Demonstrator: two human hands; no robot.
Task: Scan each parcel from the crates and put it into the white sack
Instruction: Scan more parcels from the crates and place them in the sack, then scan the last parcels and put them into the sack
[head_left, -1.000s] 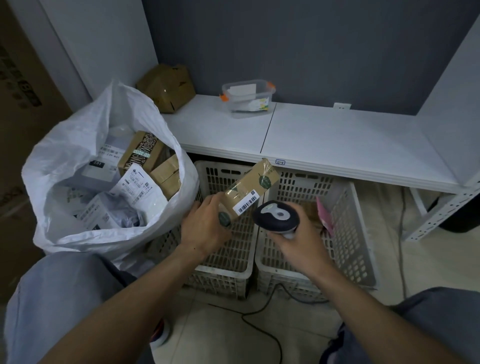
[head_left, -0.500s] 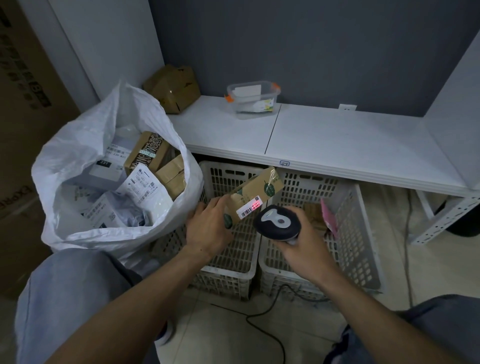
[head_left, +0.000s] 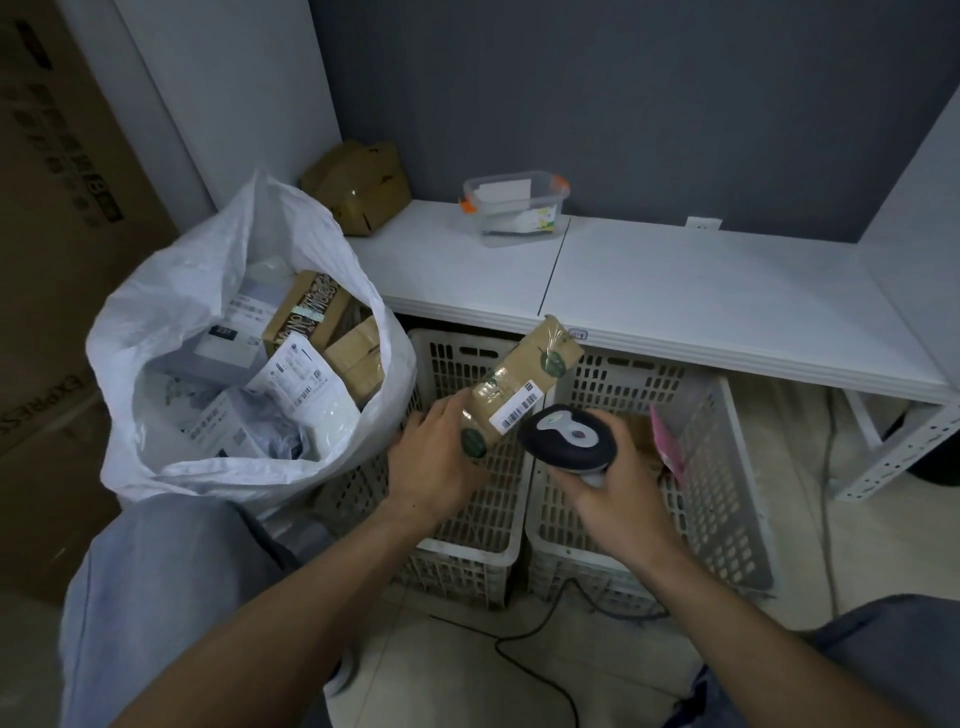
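The brown parcel (head_left: 524, 384) is held tilted above the left crate (head_left: 467, 540), gripped at its near end by the left hand (head_left: 434, 462). The right hand (head_left: 613, 493) grips the scanner (head_left: 569, 435), just right of the parcel's barcode label. The white sack (head_left: 171, 322) stands open at left, holding parcels.

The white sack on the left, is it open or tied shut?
Open. The white sack gapes at its mouth, with several parcels visible inside.
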